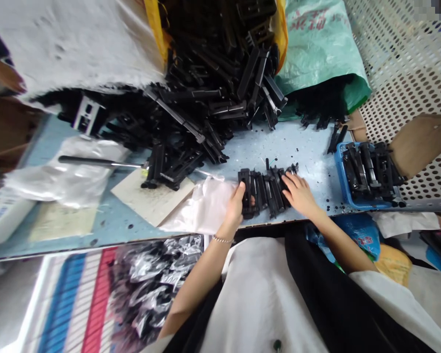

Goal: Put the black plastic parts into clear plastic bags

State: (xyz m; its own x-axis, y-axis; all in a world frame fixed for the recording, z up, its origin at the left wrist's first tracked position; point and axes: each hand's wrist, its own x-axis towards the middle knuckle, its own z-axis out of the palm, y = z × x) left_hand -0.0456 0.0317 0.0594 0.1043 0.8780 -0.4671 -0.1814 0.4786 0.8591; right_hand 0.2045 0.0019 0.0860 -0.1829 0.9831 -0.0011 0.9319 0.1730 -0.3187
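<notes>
A row of long black plastic parts [268,192] lies side by side near the table's front edge, between my two hands. My left hand [235,205] is closed around the part at the left end, with the thumb on the near side and a fingertip showing past it. At the right end, my right hand [299,194] rests with its fingers stretched out and slightly apart, fingertips touching the outermost parts. Its thumb is hidden. Beside my left hand lies a clear plastic bag [209,206].
A big heap of black parts [206,103] spills from sacks at the back. To the right stands a blue basket [343,184] holding several parts, before a perforated panel [400,54]. A long black-handled tool [84,161] and a cardboard piece [147,196] lie left.
</notes>
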